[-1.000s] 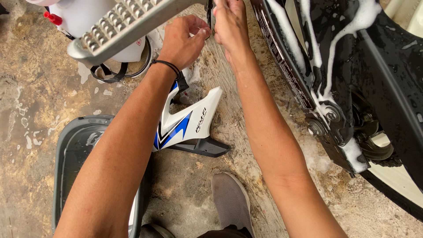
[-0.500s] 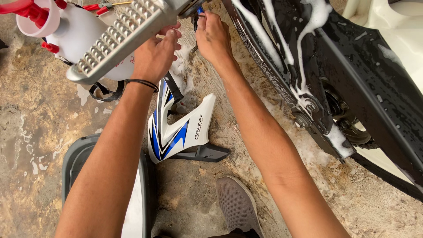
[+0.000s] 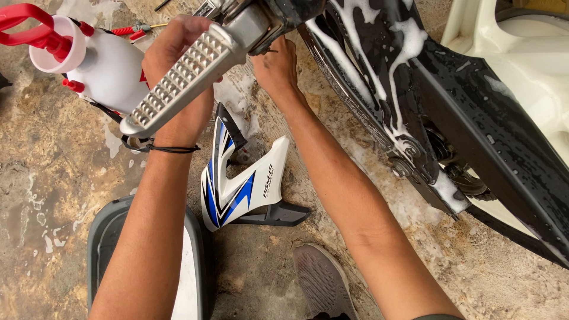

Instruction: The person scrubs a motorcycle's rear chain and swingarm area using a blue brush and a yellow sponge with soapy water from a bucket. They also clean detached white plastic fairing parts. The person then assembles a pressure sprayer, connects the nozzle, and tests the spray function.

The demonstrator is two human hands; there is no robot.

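Soapy black motorcycle (image 3: 450, 118) fills one to four o'clock. White-and-blue panel (image 3: 243, 189) lies on the floor at centre; white spray bottle (image 3: 101, 71) at ten. Metal footrest (image 3: 184, 83) at eleven crosses my left hand (image 3: 178, 71), grip hidden. My right hand (image 3: 275, 68), curled, touches the footrest's mount; what it grips I cannot tell.
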